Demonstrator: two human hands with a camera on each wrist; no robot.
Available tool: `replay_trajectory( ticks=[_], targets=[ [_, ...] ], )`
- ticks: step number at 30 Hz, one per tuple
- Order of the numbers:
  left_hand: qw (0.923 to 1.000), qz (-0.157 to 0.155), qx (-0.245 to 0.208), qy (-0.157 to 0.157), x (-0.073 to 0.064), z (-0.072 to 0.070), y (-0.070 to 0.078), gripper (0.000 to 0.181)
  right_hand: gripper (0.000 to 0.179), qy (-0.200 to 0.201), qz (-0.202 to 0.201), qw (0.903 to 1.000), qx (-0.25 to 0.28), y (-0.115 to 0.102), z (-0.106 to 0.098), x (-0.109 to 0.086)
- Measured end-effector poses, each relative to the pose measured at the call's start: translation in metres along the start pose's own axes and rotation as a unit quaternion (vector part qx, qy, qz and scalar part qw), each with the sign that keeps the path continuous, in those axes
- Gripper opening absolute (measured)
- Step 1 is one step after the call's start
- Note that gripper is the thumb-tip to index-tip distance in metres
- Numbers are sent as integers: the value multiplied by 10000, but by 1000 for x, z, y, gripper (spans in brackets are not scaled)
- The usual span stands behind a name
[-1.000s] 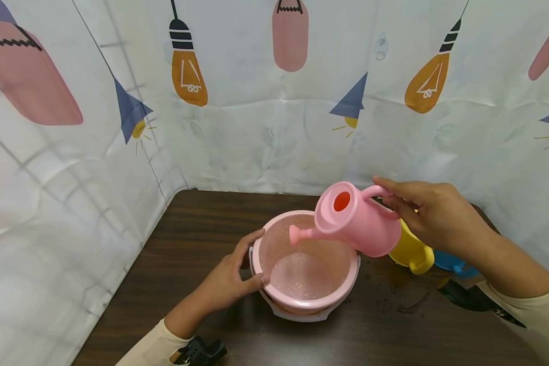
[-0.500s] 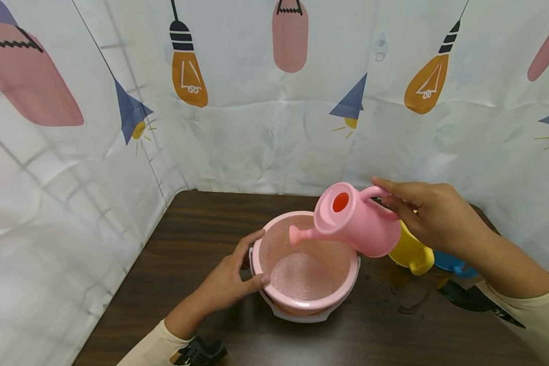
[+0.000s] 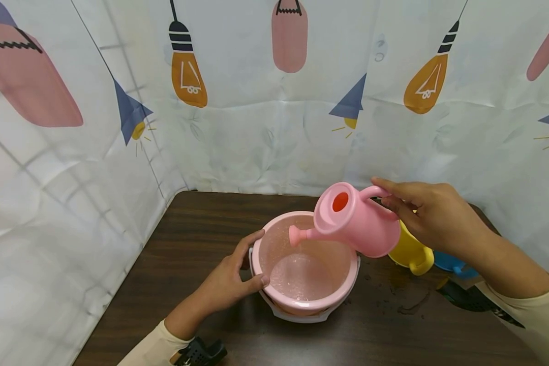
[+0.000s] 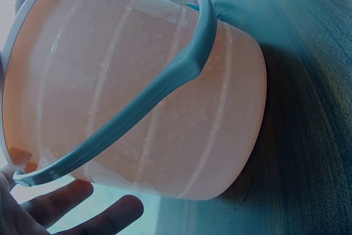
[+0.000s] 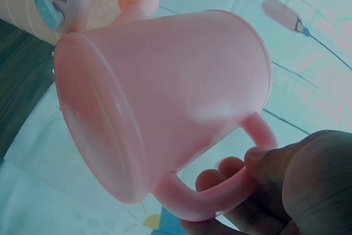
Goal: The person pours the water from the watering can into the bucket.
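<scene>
A pale pink bucket (image 3: 307, 305) with a grey handle (image 4: 159, 94) stands on the table, water with ripples and bubbles at its bottom. On its left, my left hand (image 3: 231, 274) holds the rim, thumb at the near side and fingertip at the far side; other fingers (image 4: 113, 216) extend along the outside wall. My right hand (image 3: 432, 213) grips the handle of a pink watering can (image 3: 363, 226), fingers curled round it. The can hangs tilted over the bucket's right side, its spout head (image 3: 295, 236) above the opening. A thin stream from it cannot be made out clearly.
Behind my right hand stand a yellow watering can (image 3: 412, 249) and a blue object (image 3: 455, 264), both partly hidden. Wet spots (image 3: 414, 307) mark the dark wooden table (image 3: 201, 229) right of the bucket. A printed white curtain (image 3: 256, 142) closes off the back and left.
Both hands, the watering can and the bucket stay practically in place. Only the ripples and bubbles on the water in the bucket shift.
</scene>
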State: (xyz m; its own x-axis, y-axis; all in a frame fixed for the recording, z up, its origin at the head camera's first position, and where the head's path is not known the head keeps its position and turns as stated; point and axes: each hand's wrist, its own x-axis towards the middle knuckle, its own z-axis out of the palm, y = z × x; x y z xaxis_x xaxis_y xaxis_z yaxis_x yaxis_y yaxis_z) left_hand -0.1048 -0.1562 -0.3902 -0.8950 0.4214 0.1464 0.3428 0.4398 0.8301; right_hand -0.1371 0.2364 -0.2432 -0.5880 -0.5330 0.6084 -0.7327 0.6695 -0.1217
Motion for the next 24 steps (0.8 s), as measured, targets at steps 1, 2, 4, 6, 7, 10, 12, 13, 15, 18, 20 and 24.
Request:
replay_trajectory(
  ticks=[1,2,4,6,7,10,12,13,15,18,20,24],
  targets=[
    [10000,9,-1,0,0,0,0,85,60,-5,5,10000,10,0,0,0],
    [10000,18,-2,-1,0,0,0,85,60,-3,9,10000,20,0,0,0],
    [10000,36,-4,-3,0,0,0,85,60,12,7,10000,34,-1,0,0],
    [10000,54,1,-9,0,0,0,85,60,22,3,10000,36,-1,0,0],
    [10000,51,7,-6,0,0,0,85,60,26,3,10000,35,-1,0,0],
    [10000,55,-3,-9,0,0,0,85,60,33,-10,10000,11,-1,0,0],
    [10000,74,3,-6,0,0,0,85,60,25,-7,10000,7,-1,0,0],
    [10000,77,3,-4,0,0,0,85,60,19,4,10000,8,-1,0,0],
    [10000,93,18,4,0,0,0,85,61,9,19,10000,21,-1,0,1],
    [9999,112,43,17,0,0,0,85,60,-2,51,10000,21,-1,0,0],
    [9999,117,65,30,0,0,1,85,60,5,55,10000,23,-1,0,1],
    [9998,142,91,46,0,0,1,85,59,30,20,10000,14,-1,0,1]
  ],
)
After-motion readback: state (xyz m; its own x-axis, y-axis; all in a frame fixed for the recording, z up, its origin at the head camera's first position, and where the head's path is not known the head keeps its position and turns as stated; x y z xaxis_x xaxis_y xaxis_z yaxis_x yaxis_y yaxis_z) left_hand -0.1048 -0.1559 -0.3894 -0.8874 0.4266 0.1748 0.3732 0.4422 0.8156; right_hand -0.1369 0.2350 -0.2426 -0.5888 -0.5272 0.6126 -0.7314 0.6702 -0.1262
